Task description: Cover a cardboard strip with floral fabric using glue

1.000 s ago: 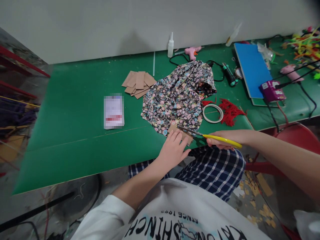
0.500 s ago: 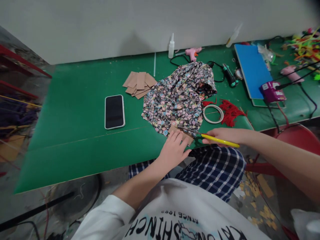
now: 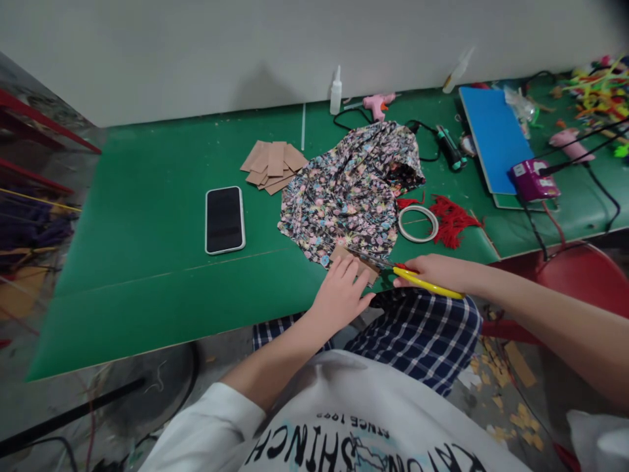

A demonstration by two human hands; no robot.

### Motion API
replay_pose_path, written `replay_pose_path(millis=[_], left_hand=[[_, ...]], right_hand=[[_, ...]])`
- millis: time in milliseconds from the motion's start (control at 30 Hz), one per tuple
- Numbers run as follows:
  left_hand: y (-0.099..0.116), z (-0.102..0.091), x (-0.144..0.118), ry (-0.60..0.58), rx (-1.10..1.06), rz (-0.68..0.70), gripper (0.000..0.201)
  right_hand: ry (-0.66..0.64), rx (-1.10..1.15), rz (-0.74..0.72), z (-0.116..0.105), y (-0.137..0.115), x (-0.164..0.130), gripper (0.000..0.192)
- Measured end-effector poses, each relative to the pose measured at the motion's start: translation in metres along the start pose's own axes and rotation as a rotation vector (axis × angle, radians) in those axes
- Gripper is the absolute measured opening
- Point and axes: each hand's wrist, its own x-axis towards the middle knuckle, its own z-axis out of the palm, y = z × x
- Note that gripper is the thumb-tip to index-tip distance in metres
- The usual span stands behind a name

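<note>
My right hand [image 3: 432, 272] is closed round yellow-and-red-handled scissors [image 3: 427, 283], whose blades point left along the near edge of a flowered cloth [image 3: 344, 190]. Beside the blades, my left hand [image 3: 341, 288] lies with fingers stretched out over a brown cardboard piece [image 3: 340, 252], pressing it down at the cloth's edge. Part of that cardboard is covered by the fingers. Crumpled and dark, the cloth spreads across the table beyond both hands. A pile of cardboard rectangles [image 3: 275, 164] sits left of the cloth.
On the green table [image 3: 147, 262] lies a phone [image 3: 225, 219]. Right of the cloth are a tape roll [image 3: 403, 231], red yarn [image 3: 449, 223] and a craft knife [image 3: 451, 149]. Behind stand a white bottle [image 3: 335, 95] and a pink glue gun [image 3: 378, 105]. A blue board [image 3: 496, 131] lies farther right.
The scissors' handles have shifted slightly left and tilted, showing more of the red part. My right hand has moved with them; my left hand stays in place on the cardboard.
</note>
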Motion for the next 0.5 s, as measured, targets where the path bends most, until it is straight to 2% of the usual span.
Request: replay_pose_path(millis=[267, 367, 500], left_hand=[[0.0, -0.001, 0.0, -0.005, 0.003, 0.005, 0.042], [0.0, -0.001, 0.0, -0.003, 0.0, 0.005, 0.041], [0.0, 0.0, 0.0, -0.005, 0.002, 0.001, 0.042]], right_hand=[[-0.227, 0.473, 0.129, -0.002, -0.001, -0.003, 0.056], [-0.239, 0.528, 0.114, 0.0, 0.003, 0.0, 0.056], [-0.232, 0.47, 0.038, 0.001, 0.007, 0.0, 0.058]])
